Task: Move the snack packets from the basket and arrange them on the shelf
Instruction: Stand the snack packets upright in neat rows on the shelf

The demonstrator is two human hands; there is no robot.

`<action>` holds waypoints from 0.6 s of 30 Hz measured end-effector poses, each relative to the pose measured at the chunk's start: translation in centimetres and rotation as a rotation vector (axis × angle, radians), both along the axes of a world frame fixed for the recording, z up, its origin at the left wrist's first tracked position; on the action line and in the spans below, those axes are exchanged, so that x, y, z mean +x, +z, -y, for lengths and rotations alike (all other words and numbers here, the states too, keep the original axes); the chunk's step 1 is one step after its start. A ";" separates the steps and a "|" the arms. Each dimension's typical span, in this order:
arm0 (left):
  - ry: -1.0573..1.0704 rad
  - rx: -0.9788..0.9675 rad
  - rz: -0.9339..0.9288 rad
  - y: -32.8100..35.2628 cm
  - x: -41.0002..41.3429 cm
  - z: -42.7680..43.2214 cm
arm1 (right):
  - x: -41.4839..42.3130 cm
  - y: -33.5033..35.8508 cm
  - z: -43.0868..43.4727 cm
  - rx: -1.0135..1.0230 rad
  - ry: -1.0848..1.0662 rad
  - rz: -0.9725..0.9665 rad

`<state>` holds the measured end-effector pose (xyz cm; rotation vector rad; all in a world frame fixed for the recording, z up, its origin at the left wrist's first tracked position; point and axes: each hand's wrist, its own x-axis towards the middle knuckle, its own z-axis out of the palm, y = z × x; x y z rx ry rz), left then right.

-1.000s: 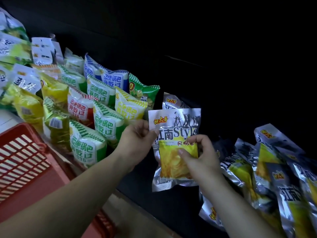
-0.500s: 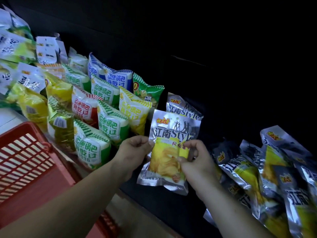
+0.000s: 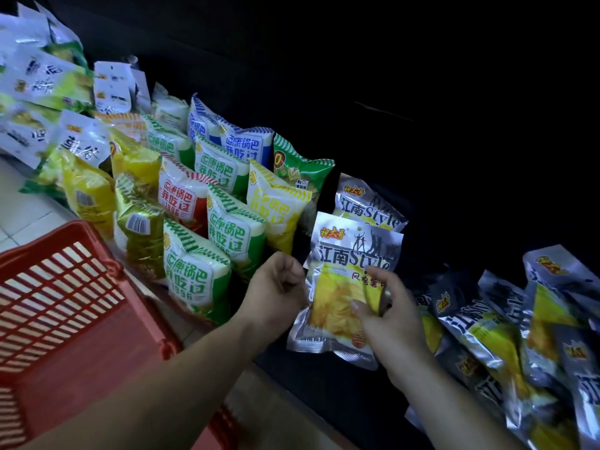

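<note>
The right hand (image 3: 386,316) grasps the silver packet (image 3: 354,251) by its lower right side. Its thumb lies across the yellow window on the front and the other fingers wrap the edge (the hand is blurred, so the exact finger placement is unclear). The left hand (image 3: 276,287) sits just beside the packet's left edge with its fingers curled inward. Whether it pinches that edge or only rests against it cannot be told.

The packet is held just above the dark shelf (image 3: 324,384), ahead of both hands and between them. Its long axis runs from the bottom seam, nearest the wrists, up and away to the top seam, with the top tilted a little toward the right hand's side. Directly beyond it, farther from the hands, 1 matching packet (image 3: 367,206) stands upright, its top showing over the held one. The 2 overlap in view, and contact between them cannot be judged.

The step in hand looks like seating this packet in front of its twin. That move probably turns on bringing the bottom seam down on the near side of the twin, face toward the person. The right hand has the firmer hold and should lead, and the left is well placed to steady the edge.

Outside the right hand a heap of silver packets (image 3: 487,323) lies flat. Outside the left hand, green-and-white packets (image 3: 194,271) stand near the knuckles and could be nudged. The red basket (image 3: 48,240) lies beyond the left forearm.
</note>
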<state>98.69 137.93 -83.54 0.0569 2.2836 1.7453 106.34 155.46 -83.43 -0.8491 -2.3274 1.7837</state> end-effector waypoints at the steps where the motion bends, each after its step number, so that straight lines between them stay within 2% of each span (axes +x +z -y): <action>1: -0.006 -0.027 -0.043 -0.2 -0.1 0.2 | 0.0 0.0 0.0 0.003 0.004 0.007; 7: -0.022 -0.131 -0.082 -0.8 -0.3 0.0 | -0.5 -0.2 0.6 0.025 -0.016 -0.002; 13: -0.040 -0.186 -0.161 0.4 -1.2 -1.5 | -2.4 0.8 0.5 0.181 -0.020 -0.106; 15: -0.085 -0.345 -0.314 -0.4 -0.1 -1.8 | -3.0 0.4 0.2 0.191 0.008 -0.088; 16: -0.131 -0.374 -0.330 -0.7 0.8 -1.9 | -3.0 0.3 0.0 0.171 0.021 -0.063; 18: -0.265 -0.366 -0.239 -1.4 2.5 -2.2 | -2.8 0.1 -0.5 0.121 0.045 -0.004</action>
